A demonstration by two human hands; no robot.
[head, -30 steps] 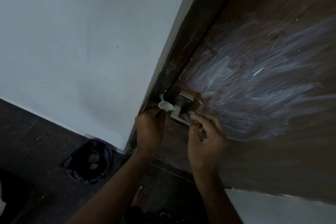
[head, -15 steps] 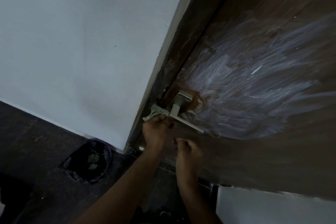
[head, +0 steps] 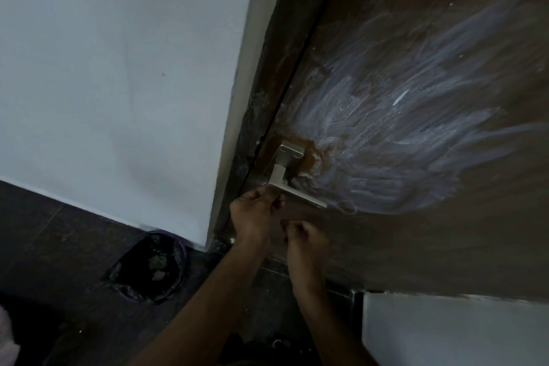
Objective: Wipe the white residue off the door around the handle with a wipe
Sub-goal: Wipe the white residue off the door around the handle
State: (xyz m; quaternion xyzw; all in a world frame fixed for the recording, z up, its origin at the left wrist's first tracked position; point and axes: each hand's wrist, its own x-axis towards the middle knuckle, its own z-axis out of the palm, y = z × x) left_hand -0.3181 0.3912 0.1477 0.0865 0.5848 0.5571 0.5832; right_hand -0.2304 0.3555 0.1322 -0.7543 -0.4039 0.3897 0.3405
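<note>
A brown door [head: 463, 249] carries a broad smear of white residue [head: 401, 140] spreading right from a silver lever handle [head: 297, 194] and its square plate [head: 289, 154]. My left hand [head: 254, 212] is closed in a fist just under the left end of the lever and touches it. The wipe seen in that hand earlier is now hidden inside the fist. My right hand [head: 306, 235] hangs lower and to the right, away from the lever. Its fingers are curled, and nothing shows in it.
A white wall [head: 118, 68] fills the left, meeting the dark door frame [head: 267, 92]. A bin lined with a black bag [head: 151, 264] stands on the dark floor below the wall's corner. A white panel [head: 445, 333] sits at the bottom right.
My left hand has slid down from beside the handle plate to under the lever, and the wipe no longer shows. My right hand has let go of the lever and dropped lower.
</note>
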